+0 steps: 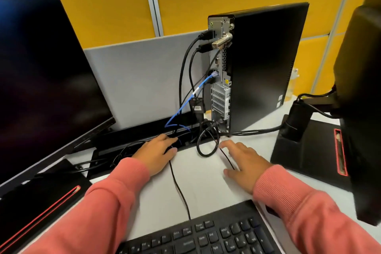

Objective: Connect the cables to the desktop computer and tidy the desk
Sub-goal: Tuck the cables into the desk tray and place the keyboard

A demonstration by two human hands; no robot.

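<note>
- Step in hand, by my reading: cable tidying at the base of the tower (263, 64), not plugging. Rear panel already carries two black leads up top, a blue cable (201, 86) mid-height, more plugs low down.
- Tower stands upright on the desk (204, 181), rear panel facing left, between the left monitor (41, 78) and the right monitor stand (309, 148).
- Left hand (158, 154): palm down, fingers reaching forward into the dark cable tray (144, 136) at the desk's back edge. Fingertips partly hidden among the wires; cannot tell whether they pinch anything.
- Right hand (243, 163): flat and spread over the desk, fingers loose, gripping nothing. A thin black wire (226, 158) runs under or just beside the fingers; contact unclear.
- Loose black loop (206, 142) lies on the desk between the two hands, just ahead of the right fingertips, near the tower's foot.
- Keyboard cable (179, 187) runs from the keyboard (206, 237) up between the forearms to the left hand; appears to pass beneath it.
- Next move likely calls for gathering the loop and thin wire, then feeding slack into the tray without tugging the seated plugs.
- Risk: pulling the blue cable's slack could strain its plug.
</note>
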